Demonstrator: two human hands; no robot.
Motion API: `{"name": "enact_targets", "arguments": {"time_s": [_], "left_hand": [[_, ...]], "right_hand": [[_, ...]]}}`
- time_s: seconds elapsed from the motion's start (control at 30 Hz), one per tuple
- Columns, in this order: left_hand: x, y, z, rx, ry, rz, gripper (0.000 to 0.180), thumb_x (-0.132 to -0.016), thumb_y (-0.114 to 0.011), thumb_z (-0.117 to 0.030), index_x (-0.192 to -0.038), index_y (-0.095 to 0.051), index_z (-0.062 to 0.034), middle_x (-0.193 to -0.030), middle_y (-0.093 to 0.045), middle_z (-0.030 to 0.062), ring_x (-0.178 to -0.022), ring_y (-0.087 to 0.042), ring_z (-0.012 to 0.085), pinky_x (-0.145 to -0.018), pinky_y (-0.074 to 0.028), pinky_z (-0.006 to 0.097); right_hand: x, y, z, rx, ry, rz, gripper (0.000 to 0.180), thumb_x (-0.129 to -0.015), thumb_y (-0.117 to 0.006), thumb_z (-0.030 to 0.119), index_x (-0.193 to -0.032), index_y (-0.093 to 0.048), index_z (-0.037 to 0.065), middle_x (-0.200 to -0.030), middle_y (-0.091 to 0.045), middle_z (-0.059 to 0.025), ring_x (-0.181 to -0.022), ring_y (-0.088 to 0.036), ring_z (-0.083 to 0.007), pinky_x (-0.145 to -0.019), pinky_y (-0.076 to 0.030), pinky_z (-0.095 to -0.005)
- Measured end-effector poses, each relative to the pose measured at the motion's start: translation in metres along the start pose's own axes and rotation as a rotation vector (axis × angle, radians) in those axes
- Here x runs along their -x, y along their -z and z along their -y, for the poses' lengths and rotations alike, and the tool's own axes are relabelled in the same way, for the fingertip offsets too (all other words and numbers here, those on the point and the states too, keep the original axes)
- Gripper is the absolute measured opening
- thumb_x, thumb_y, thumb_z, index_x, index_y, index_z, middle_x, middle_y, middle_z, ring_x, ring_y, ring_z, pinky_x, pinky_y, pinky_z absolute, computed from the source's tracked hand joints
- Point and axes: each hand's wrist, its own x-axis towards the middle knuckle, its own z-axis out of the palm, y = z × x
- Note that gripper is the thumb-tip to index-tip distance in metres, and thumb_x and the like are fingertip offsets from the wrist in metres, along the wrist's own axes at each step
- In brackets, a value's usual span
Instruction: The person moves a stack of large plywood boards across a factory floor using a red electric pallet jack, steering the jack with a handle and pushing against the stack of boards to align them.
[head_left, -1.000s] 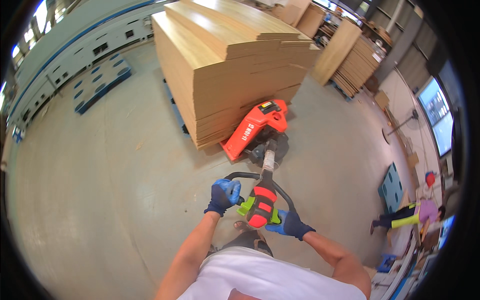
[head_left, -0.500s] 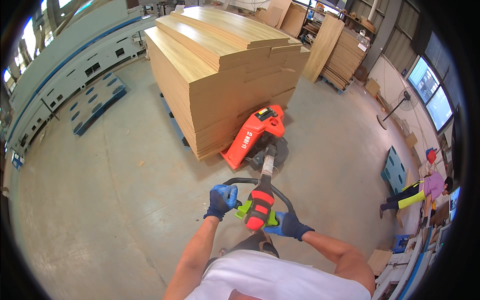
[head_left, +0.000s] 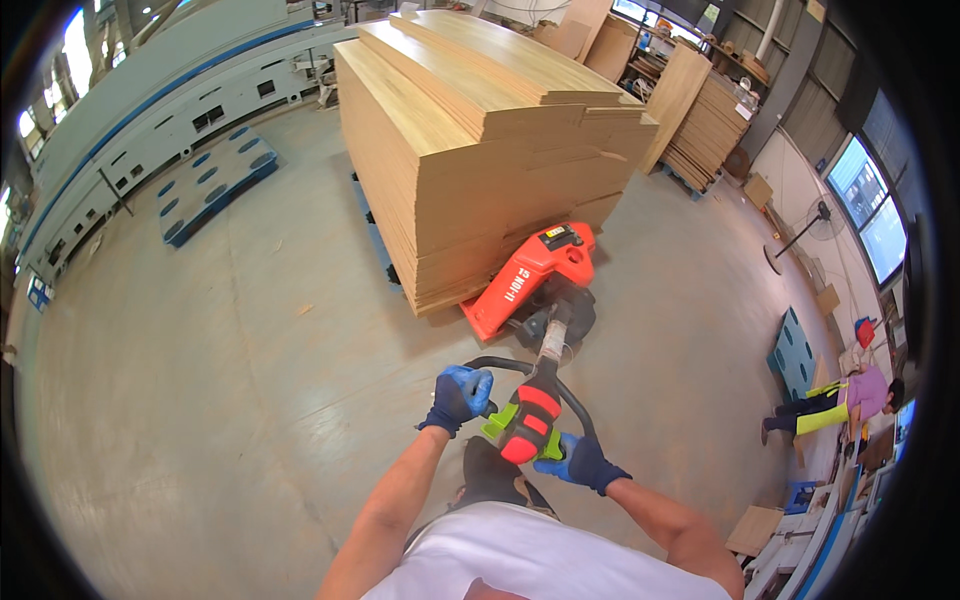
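Note:
Both of my hands, in blue work gloves, are on the looped black handle (head_left: 497, 362) of a red electric pallet truck (head_left: 541, 268). My left hand (head_left: 461, 394) is closed round the handle's left side. On the right side, beside a green lever (head_left: 553, 447), my right hand (head_left: 577, 461) grips the handle, its fingers partly hidden. The control head is red and black, with another green lever (head_left: 499, 421) on its left. Beyond the truck body stands a tall stack of wood-coloured boards (head_left: 470, 200) on a blue pallet (head_left: 376, 236); the forks are hidden beneath it.
An unloaded blue pallet (head_left: 217, 183) lies at left before a long pale machine (head_left: 150, 110). More boards (head_left: 697, 122) stand at the back right. To the right are a standing fan (head_left: 797, 240), a leaning blue pallet (head_left: 793, 355) and a bending person in purple (head_left: 866, 392).
The board stack, pallet truck and handle have shifted to the right in view, as has the blue pallet at left. Both hands keep their hold on the handle.

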Motion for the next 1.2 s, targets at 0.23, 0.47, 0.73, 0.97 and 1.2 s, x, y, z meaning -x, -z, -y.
{"name": "enact_targets", "arguments": {"time_s": [0.23,0.47,0.73,0.97,1.2], "left_hand": [[-0.006,0.035,0.009,0.027,0.001,0.035,0.023,-0.081,-0.054,-0.02,-0.061,-0.055,-0.009,-0.055,-0.053,0.0145,-0.052,-0.054,0.0351,-0.051,-0.043,0.044],[-0.016,0.058,0.036,0.031,-0.029,0.082,0.024,-0.081,-0.053,-0.016,-0.059,-0.048,-0.0077,-0.054,-0.052,0.012,-0.052,-0.05,0.0346,-0.051,-0.04,0.044],[-0.027,0.065,0.058,0.011,-0.094,0.078,0.023,-0.077,-0.059,-0.017,-0.057,-0.051,-0.0092,-0.053,-0.05,0.0134,-0.051,-0.051,0.0333,-0.054,-0.043,0.042],[-0.032,0.094,0.073,-0.03,-0.083,0.112,0.014,-0.078,-0.058,-0.018,-0.068,-0.055,-0.0091,-0.059,-0.055,0.0093,-0.057,-0.054,0.0311,-0.061,-0.045,0.042],[-0.011,0.133,0.073,-0.162,-0.069,0.176,0.026,-0.083,-0.058,-0.022,-0.105,-0.063,-0.0102,-0.105,-0.062,0.0094,-0.111,-0.052,0.0286,-0.098,-0.036,0.05]], "right_hand": [[-0.006,-0.016,0.029,-0.035,-0.01,-0.025,0.051,-0.069,-0.075,0.046,-0.103,-0.064,0.01,-0.088,-0.067,-0.0162,-0.08,-0.065,-0.0321,-0.07,-0.051,-0.0378],[-0.026,-0.037,0.054,-0.112,-0.004,-0.062,0.046,-0.07,-0.076,0.043,-0.1,-0.065,0.009,-0.085,-0.068,-0.0124,-0.076,-0.066,-0.0303,-0.067,-0.051,-0.0379],[-0.042,-0.045,0.071,-0.141,-0.007,-0.112,0.045,-0.07,-0.078,0.037,-0.102,-0.065,0.008,-0.087,-0.069,-0.0114,-0.078,-0.067,-0.0261,-0.068,-0.052,-0.0349],[-0.055,-0.051,0.105,-0.151,-0.041,-0.135,0.044,-0.071,-0.077,0.037,-0.102,-0.065,0.008,-0.087,-0.069,-0.0104,-0.077,-0.068,-0.0239,-0.067,-0.052,-0.0343],[-0.069,-0.083,0.125,-0.132,-0.091,-0.171,0.048,-0.071,-0.076,0.041,-0.103,-0.064,0.007,-0.087,-0.07,-0.0113,-0.079,-0.067,-0.0263,-0.069,-0.051,-0.036]]}}
